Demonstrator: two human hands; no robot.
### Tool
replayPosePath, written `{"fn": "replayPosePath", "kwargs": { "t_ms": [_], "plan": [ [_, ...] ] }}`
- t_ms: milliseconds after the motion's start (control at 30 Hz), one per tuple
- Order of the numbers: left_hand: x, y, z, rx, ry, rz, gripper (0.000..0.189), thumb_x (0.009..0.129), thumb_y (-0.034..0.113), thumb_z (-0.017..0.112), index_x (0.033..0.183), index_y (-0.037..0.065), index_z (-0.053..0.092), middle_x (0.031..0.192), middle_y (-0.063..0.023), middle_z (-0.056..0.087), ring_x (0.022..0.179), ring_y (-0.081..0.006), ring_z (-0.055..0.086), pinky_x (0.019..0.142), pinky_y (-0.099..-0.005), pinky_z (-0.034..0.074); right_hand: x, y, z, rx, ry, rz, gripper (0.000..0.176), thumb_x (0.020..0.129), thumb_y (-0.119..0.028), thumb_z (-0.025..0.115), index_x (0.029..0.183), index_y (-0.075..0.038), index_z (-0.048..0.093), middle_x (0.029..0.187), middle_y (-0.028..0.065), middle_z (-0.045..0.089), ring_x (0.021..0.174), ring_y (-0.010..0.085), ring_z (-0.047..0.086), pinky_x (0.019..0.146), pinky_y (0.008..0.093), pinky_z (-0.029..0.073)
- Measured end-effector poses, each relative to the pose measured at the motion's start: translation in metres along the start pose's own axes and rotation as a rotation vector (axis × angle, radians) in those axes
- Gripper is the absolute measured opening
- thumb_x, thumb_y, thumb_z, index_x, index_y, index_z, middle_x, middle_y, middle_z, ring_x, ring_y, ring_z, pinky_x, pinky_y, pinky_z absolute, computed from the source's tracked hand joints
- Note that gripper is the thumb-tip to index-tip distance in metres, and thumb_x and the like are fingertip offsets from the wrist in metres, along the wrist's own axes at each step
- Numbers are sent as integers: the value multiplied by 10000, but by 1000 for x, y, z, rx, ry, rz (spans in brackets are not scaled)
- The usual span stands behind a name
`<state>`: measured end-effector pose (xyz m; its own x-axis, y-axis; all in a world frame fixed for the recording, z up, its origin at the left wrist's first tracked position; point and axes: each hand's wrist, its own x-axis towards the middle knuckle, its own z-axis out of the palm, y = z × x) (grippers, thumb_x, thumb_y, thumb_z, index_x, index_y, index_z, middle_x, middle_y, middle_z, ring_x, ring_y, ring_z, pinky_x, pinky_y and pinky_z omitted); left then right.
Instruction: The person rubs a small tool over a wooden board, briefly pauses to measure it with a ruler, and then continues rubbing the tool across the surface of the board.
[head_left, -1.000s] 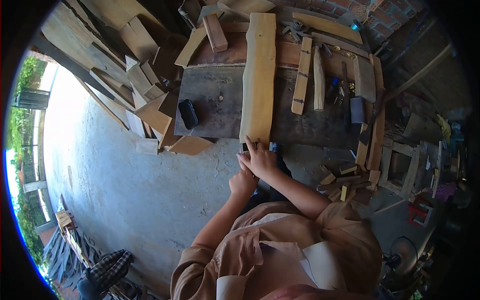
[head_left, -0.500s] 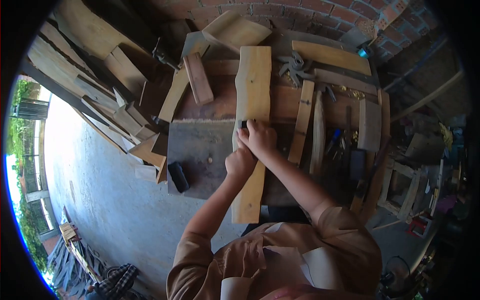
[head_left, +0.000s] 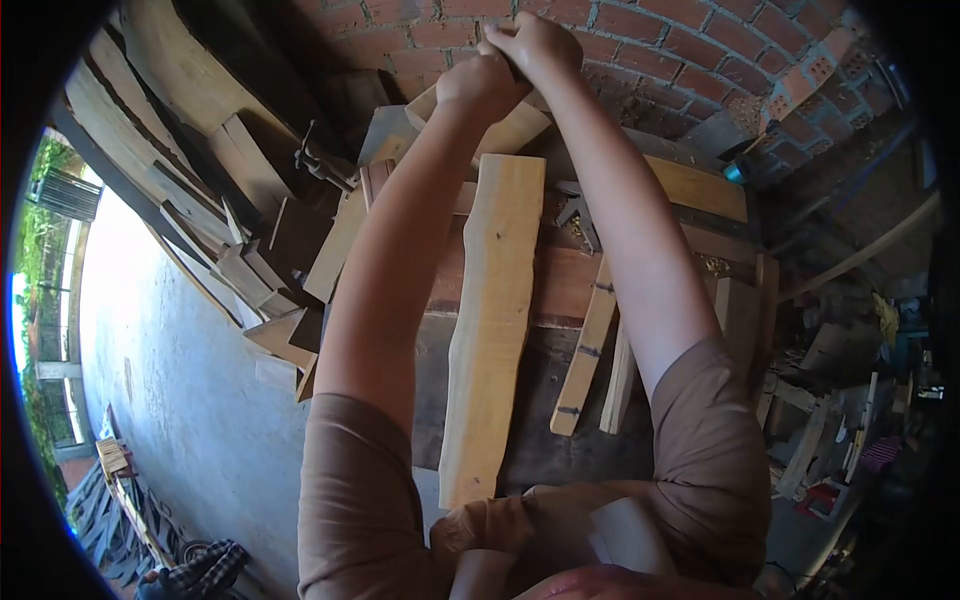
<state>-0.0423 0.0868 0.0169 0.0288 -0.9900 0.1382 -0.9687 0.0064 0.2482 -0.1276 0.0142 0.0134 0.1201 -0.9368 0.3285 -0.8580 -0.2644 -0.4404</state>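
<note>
Both hands are raised together past the far end of a long pale plank with one wavy edge, which lies lengthwise on the workbench. My left hand is closed in a fist, touching or almost touching the right. Beside it my right hand is curled, with the thumb pointing left over the left hand. Anything between the fingers is hidden or too small to name. Neither hand touches the plank.
Right of the plank lie a narrow strip with dark notches and a grey metal star-shaped piece, partly hidden by my arm. Wood offcuts are stacked at the left. A brick wall stands behind the bench.
My hands have left the middle of the plank, where a small black item showed at the fingers, and moved up and away, arms stretched. The view has shifted; the plank now appears lower and slightly slanted.
</note>
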Motion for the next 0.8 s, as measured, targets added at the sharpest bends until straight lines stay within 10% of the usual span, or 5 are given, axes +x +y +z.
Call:
{"fn": "replayPosePath", "kwargs": {
  "t_ms": [533,800],
  "plan": [
    [-545,-36,45,-145,-375,-325,892,735,473,507,1257,-122,97,548,-143,578,479,-287,584,421,-385,463,-542,-89,11,114,-273,-142,398,688,-468,579,684,-77,506,631,107,570,564,278,550,608,403,362],
    [-601,-49,66,-110,-444,-267,880,737,468,509,1247,-143,134,530,-130,574,447,-265,578,389,-371,453,-600,-93,17,43,-138,-190,387,655,-451,625,626,-92,484,563,62,545,499,262,512,562,376,332]
  ]
}}
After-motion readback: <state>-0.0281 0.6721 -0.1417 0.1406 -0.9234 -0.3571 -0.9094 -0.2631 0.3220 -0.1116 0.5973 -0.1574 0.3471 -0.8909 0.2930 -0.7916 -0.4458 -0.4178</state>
